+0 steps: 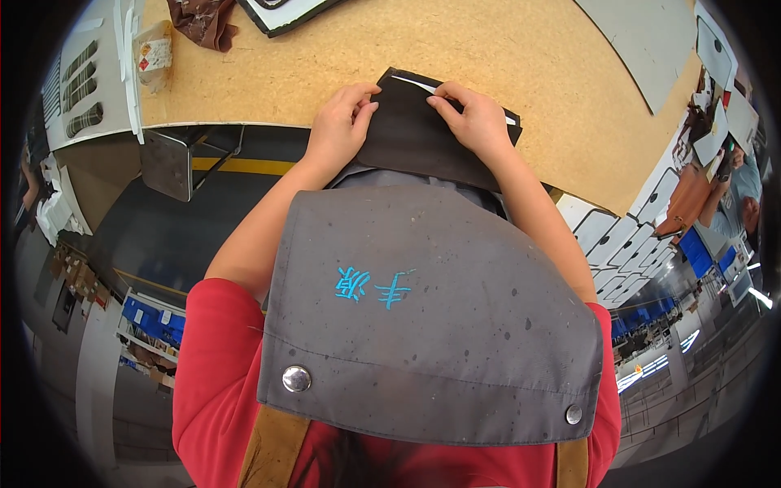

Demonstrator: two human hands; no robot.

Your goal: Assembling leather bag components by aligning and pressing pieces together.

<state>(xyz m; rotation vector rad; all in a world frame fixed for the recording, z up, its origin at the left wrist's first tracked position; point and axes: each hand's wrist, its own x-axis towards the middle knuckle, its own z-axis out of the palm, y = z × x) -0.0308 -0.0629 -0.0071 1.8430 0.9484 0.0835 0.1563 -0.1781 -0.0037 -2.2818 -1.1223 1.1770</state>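
Observation:
A flat black panel (427,134), which looks like leather or fabric, lies across the front edge of the table, close to my apron (423,244). A strip of white shows along its far edge, where the black layer stands slightly apart. My left hand (342,122) pinches the far left corner, thumb and fingers together. On the far right edge, my right hand (476,118) grips the rim with bent fingers, next to the white strip. What lies under the panel is hidden.
Brown leather (203,23) and a black-rimmed white panel (285,15) lie at the back of the tan table (325,69). A labelled container (154,55) stands at left, a grey sheet (630,41) at far right. Stacked white panels (610,244) and another person (742,195) are to the right.

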